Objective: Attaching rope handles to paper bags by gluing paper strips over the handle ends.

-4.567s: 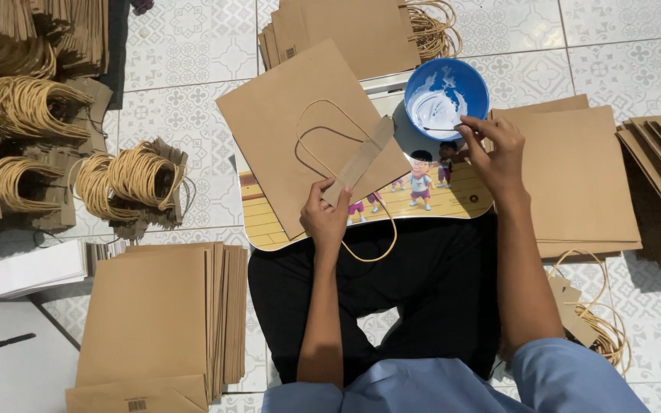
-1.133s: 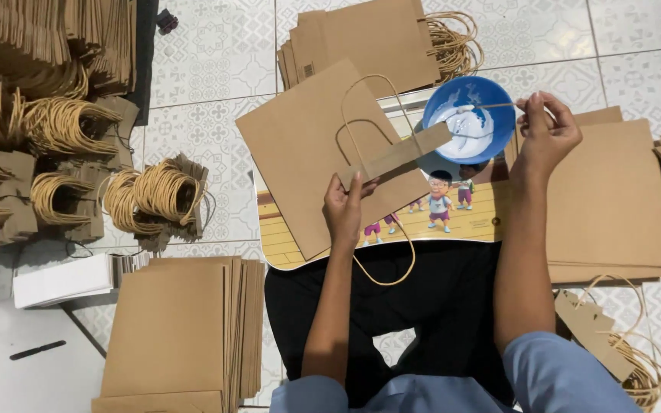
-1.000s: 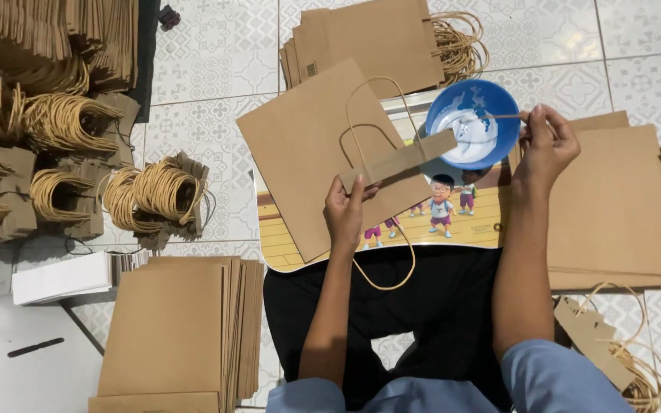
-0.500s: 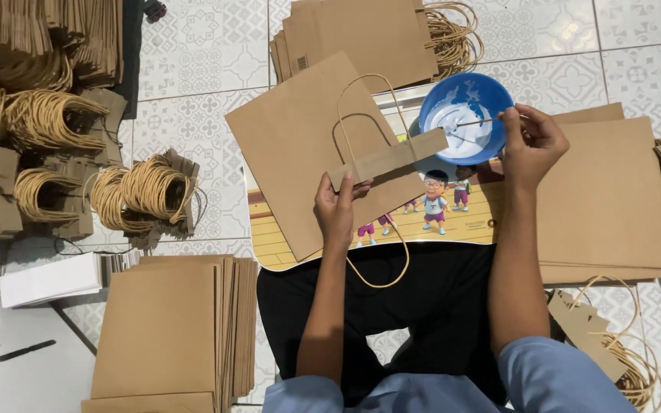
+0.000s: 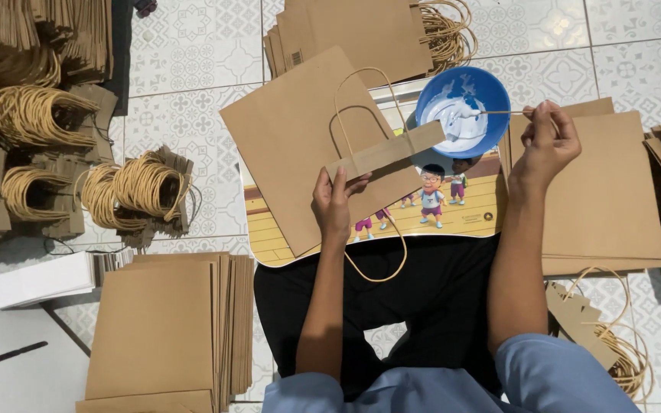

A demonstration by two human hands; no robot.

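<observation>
Fingers of the left hand (image 5: 334,205) clamp one end of a brown paper strip (image 5: 386,150) with its cord handle, angled up toward the blue glue bowl (image 5: 463,112), while the right hand (image 5: 548,144) pinches a thin stick (image 5: 499,113) dipped into that bowl, the flat paper bag (image 5: 300,145) lying beneath.

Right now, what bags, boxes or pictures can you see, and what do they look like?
Brown paper bag: flat on the cartoon board, under the left hand.
Cartoon board: on the lap, yellow floor, small figures.
Bag stack: floor, lower left, plain brown.
Bag stack: beside the right hand, brown.
White box: far left, flat, rectangular.
</observation>
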